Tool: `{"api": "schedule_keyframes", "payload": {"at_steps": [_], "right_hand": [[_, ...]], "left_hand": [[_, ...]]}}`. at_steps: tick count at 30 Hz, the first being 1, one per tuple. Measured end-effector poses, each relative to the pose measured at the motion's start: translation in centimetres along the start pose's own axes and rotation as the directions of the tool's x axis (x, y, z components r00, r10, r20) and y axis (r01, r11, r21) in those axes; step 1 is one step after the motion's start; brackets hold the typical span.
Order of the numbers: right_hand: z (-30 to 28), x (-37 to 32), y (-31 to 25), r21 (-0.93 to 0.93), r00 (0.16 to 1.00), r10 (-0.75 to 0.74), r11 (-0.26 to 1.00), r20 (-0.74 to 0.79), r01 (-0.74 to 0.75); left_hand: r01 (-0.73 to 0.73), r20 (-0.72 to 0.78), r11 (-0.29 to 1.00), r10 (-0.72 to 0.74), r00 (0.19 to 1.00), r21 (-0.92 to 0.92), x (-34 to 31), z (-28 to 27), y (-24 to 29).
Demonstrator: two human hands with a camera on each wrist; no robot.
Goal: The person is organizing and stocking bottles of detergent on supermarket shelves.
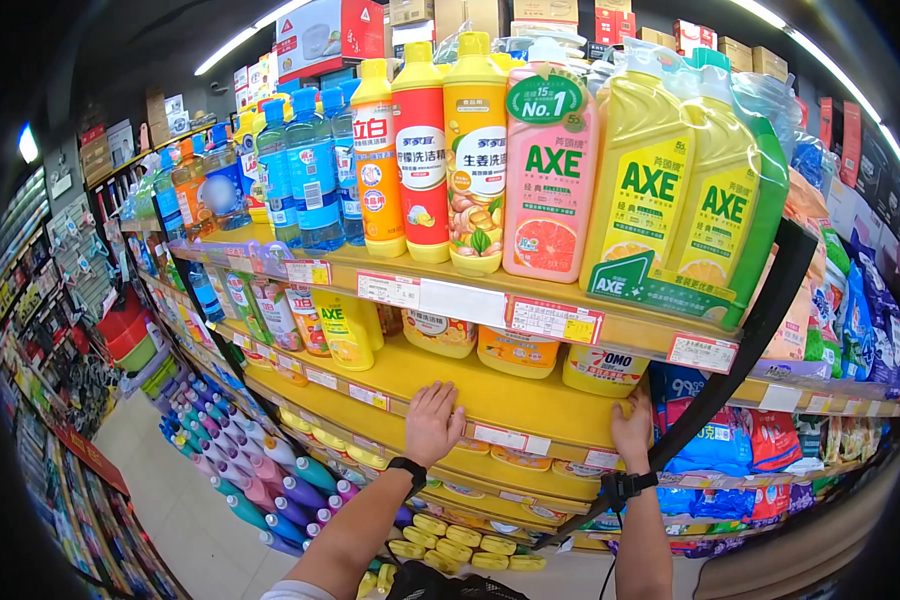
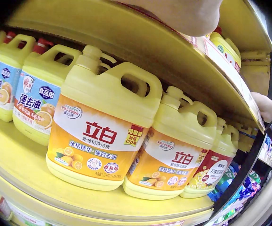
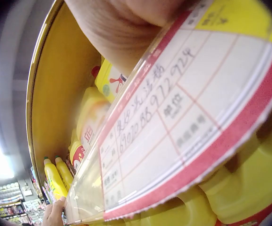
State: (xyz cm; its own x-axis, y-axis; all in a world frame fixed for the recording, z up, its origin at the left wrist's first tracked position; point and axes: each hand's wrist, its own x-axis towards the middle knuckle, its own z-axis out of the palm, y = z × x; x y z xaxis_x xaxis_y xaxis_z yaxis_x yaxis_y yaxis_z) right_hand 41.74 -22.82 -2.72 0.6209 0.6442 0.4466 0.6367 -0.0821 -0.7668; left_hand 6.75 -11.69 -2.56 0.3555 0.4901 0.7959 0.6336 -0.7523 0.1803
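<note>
My left hand (image 1: pixel 433 420) rests palm down on the yellow shelf (image 1: pixel 515 395), its fingers stretched toward the back. My right hand (image 1: pixel 632 430) lies at the front edge of the same shelf, beside a yellow OMO detergent bottle (image 1: pixel 605 370) and close to the black shelf post. Neither hand holds anything. Left of the left hand stands a yellow AXE dish soap bottle (image 1: pixel 345 330). Large bottles with orange labels (image 1: pixel 518 352) sit further back between the hands. In the right wrist view a handwritten price tag (image 3: pixel 159 113) fills much of the picture, just under the right hand (image 3: pixel 122 33).
Above, a shelf carries dish soap bottles (image 1: pixel 475 150) and AXE packs (image 1: pixel 640 180). The level below holds big handled jugs (image 2: pixel 100 127). A slanted black post (image 1: pixel 730 400) borders the right side; bagged detergent (image 1: pixel 710 440) lies beyond. Colourful bottles (image 1: pixel 260 470) stand at lower left.
</note>
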Motion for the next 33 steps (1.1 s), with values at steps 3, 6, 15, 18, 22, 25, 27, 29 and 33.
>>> {"api": "schedule_keyframes", "payload": {"at_steps": [3, 6, 15, 18, 22, 25, 27, 29, 33], "right_hand": [[0.2, 0.1, 0.5, 0.0, 1.0, -0.009, 1.0, -0.004, 0.009], [0.2, 0.1, 0.5, -0.018, 1.0, -0.013, 1.0, -0.007, 0.013], [0.1, 0.0, 0.3, -0.024, 1.0, 0.009, 1.0, 0.001, -0.009], [0.1, -0.1, 0.3, -0.016, 1.0, -0.005, 1.0, 0.004, 0.005], [0.4, 0.2, 1.1, -0.003, 1.0, -0.019, 1.0, 0.003, 0.019], [0.5, 0.2, 1.4, 0.013, 1.0, -0.029, 1.0, 0.002, 0.029], [0.6, 0.3, 1.5, 0.016, 0.999, -0.039, 0.999, -0.02, 0.04], [0.9, 0.2, 1.4, 0.012, 0.997, -0.046, 0.999, -0.057, 0.047], [0.8, 0.2, 1.7, -0.064, 0.995, -0.069, 0.996, -0.073, 0.064]], "left_hand": [[0.0, 0.005, 1.0, 0.0, 1.0, 0.004, 0.0, 0.0, 0.0], [-0.001, 0.009, 1.0, 0.001, 1.0, 0.008, 0.0, 0.1, -0.1], [0.002, 0.011, 1.0, -0.002, 1.0, 0.004, -0.1, 0.2, -0.1], [-0.004, 0.005, 1.0, 0.004, 1.0, 0.007, -0.2, 0.1, -0.1], [-0.009, 0.006, 1.0, 0.009, 1.0, 0.015, 0.0, 0.1, -0.1], [-0.008, 0.006, 1.0, 0.007, 1.0, 0.013, 0.0, 0.1, -0.1], [-0.009, 0.006, 1.0, 0.009, 1.0, 0.015, 0.0, 0.1, -0.1], [-0.012, 0.0, 1.0, 0.012, 1.0, 0.009, 0.0, 0.2, -0.2], [-0.017, 0.013, 1.0, 0.017, 1.0, 0.014, 0.1, 0.1, -0.2]]}}
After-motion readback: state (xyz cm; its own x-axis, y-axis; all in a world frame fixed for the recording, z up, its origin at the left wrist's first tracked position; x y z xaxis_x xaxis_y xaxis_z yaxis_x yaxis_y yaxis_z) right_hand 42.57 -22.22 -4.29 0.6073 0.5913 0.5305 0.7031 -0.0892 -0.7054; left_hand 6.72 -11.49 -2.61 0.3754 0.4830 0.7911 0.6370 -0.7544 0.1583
